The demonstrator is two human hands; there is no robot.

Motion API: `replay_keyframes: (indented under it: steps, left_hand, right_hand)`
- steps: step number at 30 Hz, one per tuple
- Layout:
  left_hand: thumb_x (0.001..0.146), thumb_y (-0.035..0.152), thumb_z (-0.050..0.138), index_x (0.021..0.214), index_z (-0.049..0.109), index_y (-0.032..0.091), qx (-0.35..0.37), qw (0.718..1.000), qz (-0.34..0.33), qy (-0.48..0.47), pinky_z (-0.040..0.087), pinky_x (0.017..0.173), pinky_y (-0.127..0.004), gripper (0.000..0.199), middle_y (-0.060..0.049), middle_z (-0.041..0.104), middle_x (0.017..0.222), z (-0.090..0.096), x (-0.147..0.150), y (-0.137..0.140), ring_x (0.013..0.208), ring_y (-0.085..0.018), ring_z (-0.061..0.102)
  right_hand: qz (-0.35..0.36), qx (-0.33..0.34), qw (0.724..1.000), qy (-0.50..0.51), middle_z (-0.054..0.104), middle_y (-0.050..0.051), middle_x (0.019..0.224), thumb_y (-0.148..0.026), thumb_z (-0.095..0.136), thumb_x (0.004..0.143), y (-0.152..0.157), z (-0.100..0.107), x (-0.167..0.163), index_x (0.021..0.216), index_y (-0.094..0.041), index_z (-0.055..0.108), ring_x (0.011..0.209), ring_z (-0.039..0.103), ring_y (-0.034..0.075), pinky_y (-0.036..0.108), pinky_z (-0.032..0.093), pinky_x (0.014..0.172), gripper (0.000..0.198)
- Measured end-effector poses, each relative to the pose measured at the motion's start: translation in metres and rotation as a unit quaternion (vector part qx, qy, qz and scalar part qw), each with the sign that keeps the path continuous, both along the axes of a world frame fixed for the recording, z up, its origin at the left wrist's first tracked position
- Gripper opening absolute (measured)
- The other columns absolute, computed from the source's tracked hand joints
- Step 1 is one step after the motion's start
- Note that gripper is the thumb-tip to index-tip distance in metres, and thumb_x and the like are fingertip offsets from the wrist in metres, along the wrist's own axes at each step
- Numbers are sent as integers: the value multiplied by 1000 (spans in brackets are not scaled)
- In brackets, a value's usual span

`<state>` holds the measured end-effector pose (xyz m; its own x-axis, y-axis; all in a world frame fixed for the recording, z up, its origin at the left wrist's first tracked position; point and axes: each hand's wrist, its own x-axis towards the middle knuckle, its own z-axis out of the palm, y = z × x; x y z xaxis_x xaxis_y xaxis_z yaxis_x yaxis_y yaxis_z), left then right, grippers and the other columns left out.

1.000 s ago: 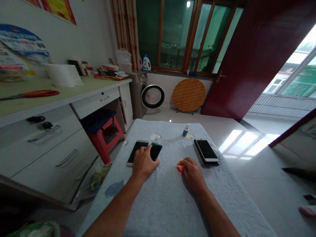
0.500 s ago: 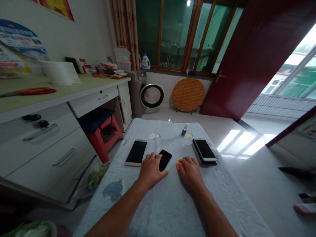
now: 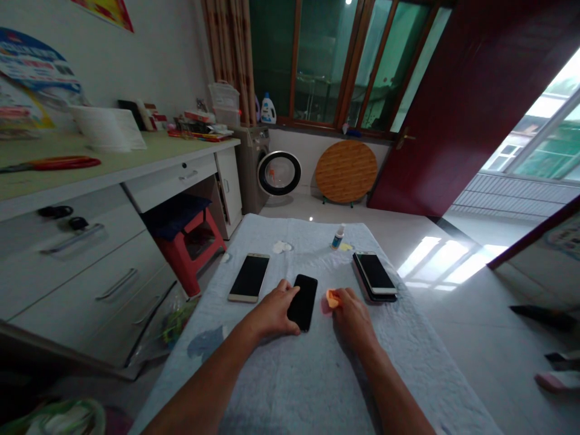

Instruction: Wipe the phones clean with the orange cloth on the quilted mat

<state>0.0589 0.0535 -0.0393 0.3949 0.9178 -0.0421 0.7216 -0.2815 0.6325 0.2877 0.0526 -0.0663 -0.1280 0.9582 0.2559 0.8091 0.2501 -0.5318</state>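
Observation:
My left hand (image 3: 273,312) grips the left side of a black smartphone (image 3: 305,302) lying on the cloth-covered table (image 3: 312,374). Its thumb is at the phone's near end and its fingers at the upper left edge. Just right of that phone, my right hand (image 3: 354,315) pinches a small crumpled orange cloth (image 3: 333,298), with a pinkish patch beneath it. A gold-framed smartphone (image 3: 249,278) lies flat to the left. On the right, a white-framed smartphone (image 3: 374,273) rests on top of a dark one. A small spray bottle (image 3: 338,237) stands near the far edge.
A long desk (image 3: 181,158) with drawers runs along the left wall, a red stool (image 3: 193,254) partly under it. Beyond the table are a washing machine (image 3: 251,163) with its door swung out, a round wooden board (image 3: 347,172) and a dark red door (image 3: 435,115).
The black smartphone has turned straighter and shifted slightly nearer, with my left hand moving along with it. My right hand has turned, and more of the orange cloth shows.

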Motion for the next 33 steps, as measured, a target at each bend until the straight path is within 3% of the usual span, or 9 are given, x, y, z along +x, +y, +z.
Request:
replay_keyframes:
  steps: [4, 7, 12, 19, 24, 27, 30, 33]
  left_hand:
    - [56, 42, 80, 122, 56, 21, 43, 999, 16, 16, 46, 92, -35, 73, -6, 53, 114, -5, 14, -1, 104, -26, 57]
    - [58, 48, 79, 120, 57, 22, 77, 996, 31, 32, 45, 94, -39, 71, -7, 54, 115, -8, 19, -3, 106, -28, 56]
    - [61, 54, 78, 122, 57, 19, 136, 989, 33, 49, 38, 102, -49, 74, -14, 47, 137, -15, 23, -6, 122, -36, 46]
    - [60, 57, 78, 123, 56, 16, 150, 986, 22, 72, 41, 100, -49, 79, -16, 55, 130, -16, 25, -7, 119, -36, 50]
    - [59, 56, 79, 125, 54, 16, 157, 986, 16, 52, 42, 98, -49, 81, -15, 55, 128, -18, 23, -6, 116, -35, 51]
    - [60, 55, 79, 126, 53, 17, 165, 986, 14, 33, 42, 98, -49, 80, -13, 56, 125, -21, 22, -4, 114, -34, 51]
    - [65, 50, 78, 120, 57, 19, 167, 985, 28, -11, 42, 97, -47, 67, -12, 56, 123, -22, 22, -3, 113, -32, 51]
    - [70, 40, 76, 103, 63, 20, 170, 983, 42, -61, 43, 95, -42, 41, -8, 55, 118, -20, 23, -2, 110, -27, 51]
  right_hand:
    - [1, 36, 995, 92, 58, 5, 89, -23, 51, 84, 2, 2, -6, 89, -18, 64, 80, 56, 17, 26, 43, 73, 15]
    - [-9, 28, 988, 149, 60, 6, 92, -33, 53, 86, 2, 4, -12, 88, -18, 66, 85, 57, 18, 28, 44, 77, 20]
    - [40, 5, 982, 182, 60, 7, 97, -28, 42, 91, 0, 7, -18, 96, -18, 68, 90, 57, 18, 28, 44, 80, 28]
    - [58, 57, 988, 133, 59, 5, 92, -21, 47, 87, 2, -4, -24, 99, -19, 62, 85, 58, 17, 28, 45, 77, 20]
    - [52, 59, 987, 141, 61, 5, 95, -17, 49, 82, 2, -7, -25, 117, -19, 52, 87, 59, 18, 31, 46, 81, 35]
    - [88, 46, 988, 116, 62, 5, 94, -16, 49, 83, -1, -2, -27, 108, -21, 56, 89, 56, 19, 32, 44, 82, 26]
    - [91, 37, 991, 86, 61, 4, 86, -16, 50, 83, -3, 1, -28, 89, -20, 58, 85, 54, 20, 31, 43, 76, 10]
    - [70, 30, 993, 90, 59, 4, 81, -15, 51, 82, -2, 0, -28, 85, -20, 56, 79, 53, 19, 29, 42, 71, 7]
